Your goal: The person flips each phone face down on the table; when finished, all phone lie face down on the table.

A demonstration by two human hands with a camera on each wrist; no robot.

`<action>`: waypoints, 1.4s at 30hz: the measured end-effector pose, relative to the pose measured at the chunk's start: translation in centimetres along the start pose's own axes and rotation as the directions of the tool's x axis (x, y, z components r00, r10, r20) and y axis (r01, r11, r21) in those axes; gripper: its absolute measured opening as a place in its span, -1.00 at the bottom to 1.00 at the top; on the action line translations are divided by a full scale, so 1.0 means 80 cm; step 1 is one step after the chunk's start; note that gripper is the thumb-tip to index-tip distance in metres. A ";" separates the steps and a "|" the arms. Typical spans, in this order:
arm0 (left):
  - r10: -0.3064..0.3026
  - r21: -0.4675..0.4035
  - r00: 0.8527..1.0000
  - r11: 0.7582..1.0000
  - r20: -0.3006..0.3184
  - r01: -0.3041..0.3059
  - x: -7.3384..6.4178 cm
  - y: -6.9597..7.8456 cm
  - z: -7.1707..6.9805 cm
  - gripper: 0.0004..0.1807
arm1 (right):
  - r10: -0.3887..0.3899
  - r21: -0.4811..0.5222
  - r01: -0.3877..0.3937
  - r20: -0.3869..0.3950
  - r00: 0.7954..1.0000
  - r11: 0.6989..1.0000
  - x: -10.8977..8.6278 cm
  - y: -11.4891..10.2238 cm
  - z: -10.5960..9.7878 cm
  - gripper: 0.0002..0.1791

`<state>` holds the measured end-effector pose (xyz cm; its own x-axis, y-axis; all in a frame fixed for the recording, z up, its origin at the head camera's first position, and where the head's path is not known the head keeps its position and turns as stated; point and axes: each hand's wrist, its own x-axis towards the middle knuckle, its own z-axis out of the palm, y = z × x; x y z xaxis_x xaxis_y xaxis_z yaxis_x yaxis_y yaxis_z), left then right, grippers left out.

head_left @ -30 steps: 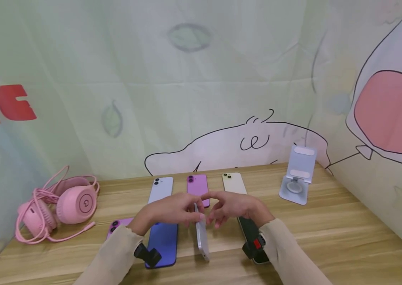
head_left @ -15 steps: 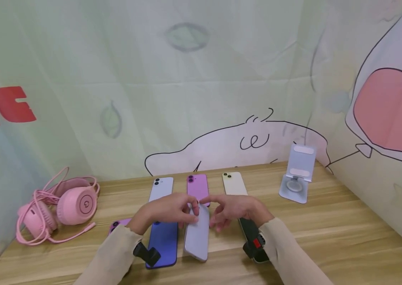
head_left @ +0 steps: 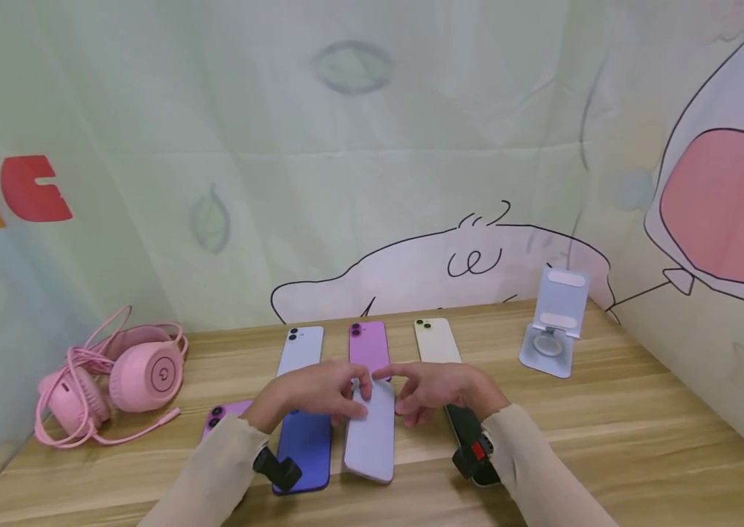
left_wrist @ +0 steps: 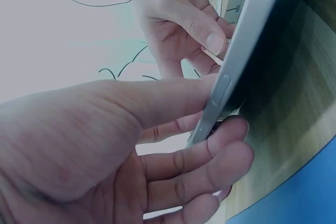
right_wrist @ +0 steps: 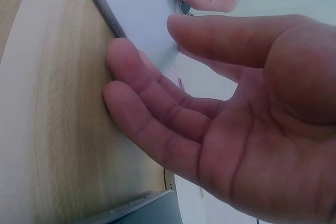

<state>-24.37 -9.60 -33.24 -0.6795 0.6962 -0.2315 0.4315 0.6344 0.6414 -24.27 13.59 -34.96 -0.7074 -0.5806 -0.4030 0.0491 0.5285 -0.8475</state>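
A pale lavender phone [head_left: 370, 443] tilts up off the wooden table, its back toward me. My left hand [head_left: 319, 388] grips it near the camera end, thumb on the back and fingers at the other side. In the left wrist view, the left thumb [left_wrist: 178, 97] presses close by the side buttons, and the dark screen side faces the table. My right hand [head_left: 441, 386] reaches in from the right, its index fingertip at the phone's top corner. The right wrist view has its other fingers [right_wrist: 134, 103] loosely bent beside the phone's edge, with the thumb apart from them.
Left of the held phone lies a blue phone [head_left: 306, 454]; a dark phone [head_left: 467, 432] is under the right forearm. Behind are a white phone [head_left: 299, 351], a purple phone [head_left: 367, 345] and a cream phone [head_left: 438, 342]. Pink headphones [head_left: 148, 377] and a phone stand [head_left: 562, 304] flank them.
The lavender phone has turned from nearly edge-on to showing its broad back. Both hands have stayed at its top end, with the left still gripping it.
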 end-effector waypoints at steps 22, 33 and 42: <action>-0.075 -0.048 0.997 0.996 -0.020 0.074 0.004 -0.007 0.011 -0.76 | 0.021 -0.042 -0.024 -0.056 0.998 0.999 0.003 -0.003 0.005 -0.37; -0.103 -0.002 0.994 0.995 -0.038 0.103 0.010 -0.006 0.022 -0.68 | 0.009 -0.078 -0.016 -0.085 0.996 0.997 0.003 0.002 0.004 -0.38; -0.122 -0.006 0.991 0.993 -0.052 0.122 0.011 -0.008 0.025 -0.68 | -0.026 -0.096 0.018 -0.085 0.996 0.995 0.003 0.004 0.004 -0.37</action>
<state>-24.05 -8.73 -35.35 -0.7569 0.5953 -0.2698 0.3416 0.7123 0.6131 -24.22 13.43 -35.47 -0.7656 -0.5397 -0.3501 -0.0318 0.5752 -0.8174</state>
